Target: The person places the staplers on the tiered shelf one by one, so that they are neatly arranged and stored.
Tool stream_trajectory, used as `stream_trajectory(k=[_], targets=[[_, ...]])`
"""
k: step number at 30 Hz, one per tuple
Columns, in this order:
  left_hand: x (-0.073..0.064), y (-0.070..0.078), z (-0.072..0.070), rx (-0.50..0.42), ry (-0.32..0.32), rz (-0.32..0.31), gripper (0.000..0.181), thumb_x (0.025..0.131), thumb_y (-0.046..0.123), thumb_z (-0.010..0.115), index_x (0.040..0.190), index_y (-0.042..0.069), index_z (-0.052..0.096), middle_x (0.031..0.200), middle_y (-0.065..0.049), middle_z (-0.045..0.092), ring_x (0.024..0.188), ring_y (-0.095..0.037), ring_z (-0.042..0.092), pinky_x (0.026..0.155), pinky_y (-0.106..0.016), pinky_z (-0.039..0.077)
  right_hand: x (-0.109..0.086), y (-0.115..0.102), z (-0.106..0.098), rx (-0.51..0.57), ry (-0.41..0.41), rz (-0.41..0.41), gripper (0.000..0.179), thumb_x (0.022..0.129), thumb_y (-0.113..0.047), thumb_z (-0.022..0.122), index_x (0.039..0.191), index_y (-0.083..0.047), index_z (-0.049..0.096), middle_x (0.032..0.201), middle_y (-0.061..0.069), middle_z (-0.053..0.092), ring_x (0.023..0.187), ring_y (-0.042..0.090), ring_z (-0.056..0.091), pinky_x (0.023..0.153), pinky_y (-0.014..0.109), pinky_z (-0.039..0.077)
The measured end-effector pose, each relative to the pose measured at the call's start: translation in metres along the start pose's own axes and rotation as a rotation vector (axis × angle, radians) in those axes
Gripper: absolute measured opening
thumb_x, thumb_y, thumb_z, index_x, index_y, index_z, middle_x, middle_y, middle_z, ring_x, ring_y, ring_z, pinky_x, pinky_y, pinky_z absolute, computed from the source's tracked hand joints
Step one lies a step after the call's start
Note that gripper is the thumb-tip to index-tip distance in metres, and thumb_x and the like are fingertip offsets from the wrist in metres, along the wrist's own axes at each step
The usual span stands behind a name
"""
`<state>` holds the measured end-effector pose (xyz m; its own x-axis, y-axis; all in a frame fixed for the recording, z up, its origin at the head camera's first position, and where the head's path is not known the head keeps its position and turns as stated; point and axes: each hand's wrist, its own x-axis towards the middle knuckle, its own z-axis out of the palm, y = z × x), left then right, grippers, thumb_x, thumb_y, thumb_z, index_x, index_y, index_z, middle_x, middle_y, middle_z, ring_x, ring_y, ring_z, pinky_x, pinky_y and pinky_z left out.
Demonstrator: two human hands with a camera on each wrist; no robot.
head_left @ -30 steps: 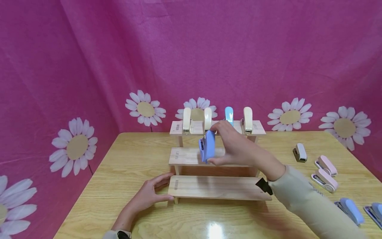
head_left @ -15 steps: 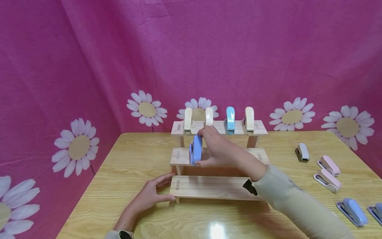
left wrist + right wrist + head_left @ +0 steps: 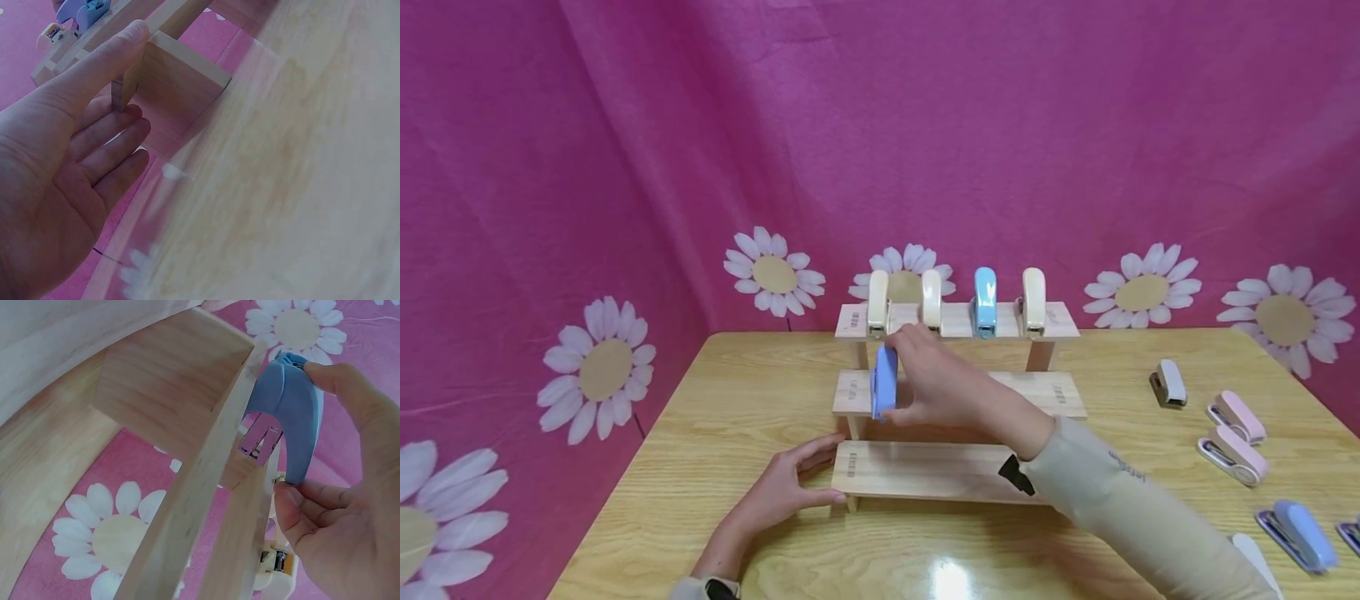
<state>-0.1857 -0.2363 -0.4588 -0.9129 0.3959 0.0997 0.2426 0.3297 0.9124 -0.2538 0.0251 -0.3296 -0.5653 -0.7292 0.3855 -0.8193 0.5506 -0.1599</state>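
Observation:
A periwinkle-blue stapler [image 3: 884,383] stands on end at the left part of the middle step of a three-step wooden display rack [image 3: 940,471]. My right hand [image 3: 943,379] pinches it between thumb and fingertips at its two ends. In the right wrist view, the stapler [image 3: 301,419] meets the step's edge, its metal base plate beneath the curved body. My left hand [image 3: 782,487] holds the left end of the bottom step, thumb at the front corner and fingers at the back. The left wrist view shows the thumb [image 3: 112,56] lying along the board's end, with the other fingers extended.
On the top step stand cream staplers [image 3: 877,304] and a sky-blue stapler [image 3: 985,302]. To the right on the table [image 3: 745,383] lie a white stapler [image 3: 1169,383], pink staplers [image 3: 1234,454] and blue staplers [image 3: 1300,533]. A magenta daisy-print cloth [image 3: 1000,150] hangs behind.
My right hand has carried the blue stapler left and slightly down, from before the middle of the rack to the middle step's left part. The left hand stays at the bottom step.

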Motion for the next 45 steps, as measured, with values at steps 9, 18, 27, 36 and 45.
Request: stream_trajectory(k=[9, 18, 27, 36, 45], targets=[[0.002, 0.002, 0.000, 0.005, -0.007, -0.004, 0.080, 0.079, 0.024, 0.082, 0.145, 0.000, 0.044, 0.149, -0.019, 0.047, 0.134, -0.035, 0.050, 0.112, -0.039, 0.045, 0.000, -0.001, 0.001, -0.041, -0.010, 0.013, 0.081, 0.075, -0.045, 0.082, 0.128, 0.005, 0.047, 0.118, 0.013, 0.052, 0.107, 0.022, 0.046, 0.094, 0.033, 0.054], [0.006, 0.002, 0.003, 0.023, -0.012, 0.028, 0.075, 0.080, 0.023, 0.081, 0.143, -0.001, 0.046, 0.145, -0.020, 0.051, 0.131, -0.037, 0.052, 0.111, -0.040, 0.046, -0.001, -0.001, 0.001, -0.069, -0.003, -0.002, 0.081, 0.076, -0.044, 0.081, 0.131, 0.006, 0.047, 0.122, 0.015, 0.054, 0.110, 0.023, 0.049, 0.099, 0.034, 0.054], [0.004, 0.002, 0.005, 0.009, -0.019, 0.006, 0.077, 0.080, 0.023, 0.081, 0.144, -0.001, 0.045, 0.147, -0.019, 0.049, 0.134, -0.036, 0.050, 0.112, -0.040, 0.044, -0.008, 0.000, -0.005, 0.005, 0.006, 0.001, 0.085, 0.078, -0.045, 0.080, 0.137, 0.004, 0.045, 0.130, 0.015, 0.051, 0.118, 0.024, 0.049, 0.106, 0.037, 0.051], [0.003, -0.001, 0.002, 0.032, -0.006, 0.002, 0.077, 0.079, 0.025, 0.081, 0.143, 0.000, 0.047, 0.147, -0.020, 0.049, 0.132, -0.037, 0.051, 0.111, -0.039, 0.046, -0.041, 0.011, -0.039, 0.039, 0.005, 0.058, 0.080, 0.082, -0.041, 0.078, 0.140, 0.001, 0.043, 0.136, 0.016, 0.049, 0.127, 0.027, 0.048, 0.108, 0.044, 0.051], [0.001, 0.000, 0.001, 0.027, 0.012, -0.021, 0.080, 0.077, 0.026, 0.083, 0.144, 0.001, 0.047, 0.148, -0.018, 0.049, 0.132, -0.035, 0.052, 0.112, -0.040, 0.044, -0.090, 0.032, -0.067, -0.009, -0.003, 0.141, 0.074, 0.084, -0.039, 0.076, 0.140, -0.002, 0.045, 0.132, 0.012, 0.052, 0.112, 0.023, 0.055, 0.095, 0.047, 0.056]])
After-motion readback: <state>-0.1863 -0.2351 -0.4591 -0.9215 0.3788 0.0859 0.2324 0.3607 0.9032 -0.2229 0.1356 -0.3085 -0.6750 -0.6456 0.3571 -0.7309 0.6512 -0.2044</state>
